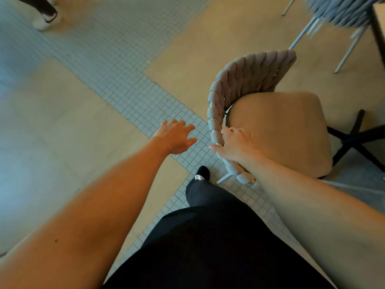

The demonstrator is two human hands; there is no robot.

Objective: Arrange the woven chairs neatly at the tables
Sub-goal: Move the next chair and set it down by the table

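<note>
Woven chair (245,84): grey braided backrest, tan seat; right hand (235,146) fingers clamped on backrest; left hand (176,136) fingers apart.

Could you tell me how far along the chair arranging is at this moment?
Looks done: a grey woven chair already sits by the table edge. In hand: the right hand grips the backrest of the tan-seated woven chair; the left hand reaches open. Left: tucking this chair in.

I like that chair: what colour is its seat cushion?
The seat cushion is beige, seen in the head view.
</note>
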